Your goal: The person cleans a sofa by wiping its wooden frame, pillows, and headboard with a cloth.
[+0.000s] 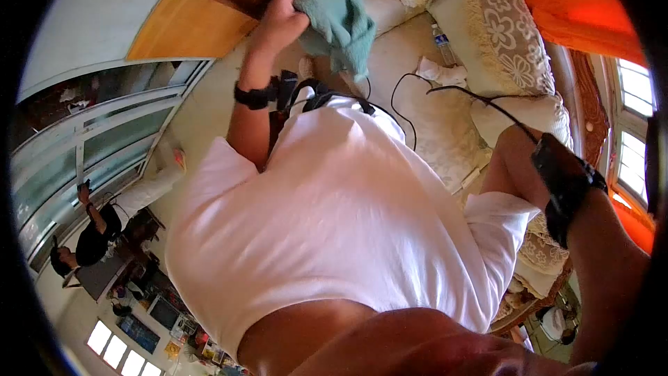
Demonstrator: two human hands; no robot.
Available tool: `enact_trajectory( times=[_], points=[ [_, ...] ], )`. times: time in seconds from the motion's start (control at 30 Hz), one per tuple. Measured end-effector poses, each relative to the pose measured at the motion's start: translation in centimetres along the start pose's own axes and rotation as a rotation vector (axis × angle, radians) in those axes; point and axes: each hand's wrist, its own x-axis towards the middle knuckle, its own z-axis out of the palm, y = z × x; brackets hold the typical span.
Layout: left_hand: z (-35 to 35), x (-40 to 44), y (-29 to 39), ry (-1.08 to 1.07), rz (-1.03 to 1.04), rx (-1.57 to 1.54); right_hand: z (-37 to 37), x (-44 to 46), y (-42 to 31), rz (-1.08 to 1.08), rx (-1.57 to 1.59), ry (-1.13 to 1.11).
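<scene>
My left hand (pixel 284 19) is raised at the top of the view, its fingers closed around a green cloth (pixel 341 28). The cloth hangs crumpled to the right of the hand, above a cream-covered sofa (pixel 396 49). A black band (pixel 254 96) circles my left wrist. On the right, my right arm is bent up towards the camera, with a black strapped device (pixel 562 184) on it. The right hand itself is hidden beyond the view's edge. A black cable (pixel 480 97) runs from that device across the sofa towards my waist.
Cushions with lace trim (pixel 504 38), a plastic bottle (pixel 442 43) and a white crumpled cloth (pixel 440 72) rest on the sofa. Orange curtains (pixel 584 3) hang by a window. Another person (pixel 97 233) sits at the far left near glass-panelled furniture (pixel 104 139).
</scene>
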Motion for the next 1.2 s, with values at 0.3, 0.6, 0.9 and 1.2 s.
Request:
enact_trajectory(
  times=[0.3,0.6,0.9,1.2],
  points=[
    [-28.0,4.7,1.8,0.352,0.135,-0.107,14.4,2.3,15.8,0.054,0.069,-0.072],
    [-37.2,9.7,0.7,0.596,0.230,0.044,23.0,2.4,27.8,0.148,0.159,-0.147],
    [-39.5,17.8,-2.1,0.602,0.197,0.098,24.0,-0.1,37.8,0.168,0.157,-0.093],
    [-42.3,30.8,-4.7,0.571,0.247,0.095,20.8,-1.0,44.9,0.094,-0.011,-0.111]
  ],
)
